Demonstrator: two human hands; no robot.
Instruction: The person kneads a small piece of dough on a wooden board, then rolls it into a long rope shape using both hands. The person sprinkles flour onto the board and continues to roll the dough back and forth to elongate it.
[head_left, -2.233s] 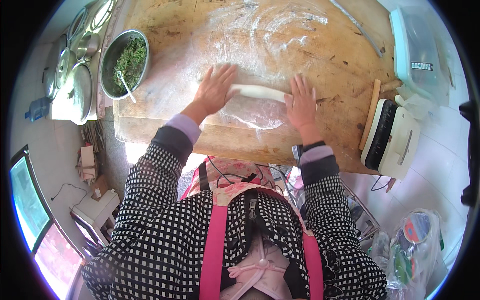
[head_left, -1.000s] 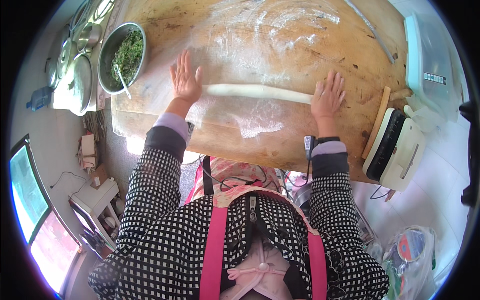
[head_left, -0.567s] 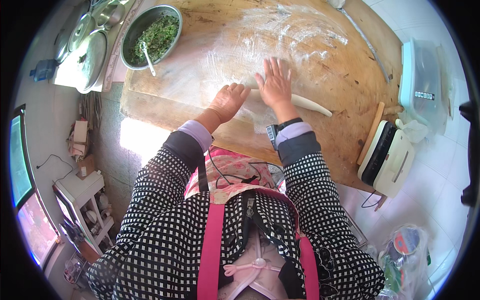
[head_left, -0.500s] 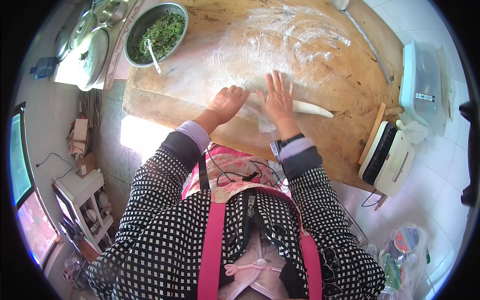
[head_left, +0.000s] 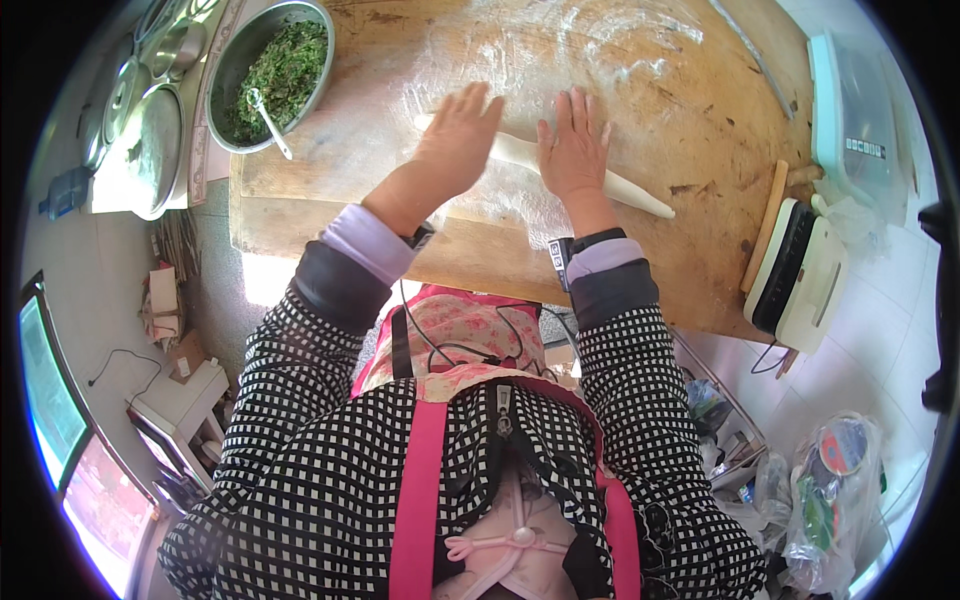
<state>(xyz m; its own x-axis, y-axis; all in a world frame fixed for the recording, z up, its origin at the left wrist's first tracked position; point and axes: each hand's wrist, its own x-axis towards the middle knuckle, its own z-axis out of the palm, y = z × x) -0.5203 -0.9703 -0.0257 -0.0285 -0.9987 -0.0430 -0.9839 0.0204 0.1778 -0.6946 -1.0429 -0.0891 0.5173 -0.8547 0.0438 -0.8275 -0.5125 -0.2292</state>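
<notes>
A long white rope of dough (head_left: 640, 197) lies slantwise on the floured wooden board (head_left: 400, 40). My left hand (head_left: 455, 143) is over its left part, palm down with fingers outstretched, and the dough's left tip shows just beyond it. Farther right, my right hand (head_left: 575, 150) rests flat on the dough, its fingers spread and pointing away from me. Between my two hands a stretch of the rope is bare. Neither hand is wrapped around it. The underside of each palm is hidden.
A metal bowl (head_left: 325, 75) of chopped green filling, with a white spoon (head_left: 268, 122) in it, stands at the far left. At the right edge are a wooden rolling pin (head_left: 764, 225) and a black-and-white appliance (head_left: 800, 265). A pale blue plastic box (head_left: 828, 110) stands beyond them.
My left hand has opened from a curled shape to outstretched fingers and moved farther away from me. The dough rope lies more slanted and its left end now shows. The view has shifted slightly.
</notes>
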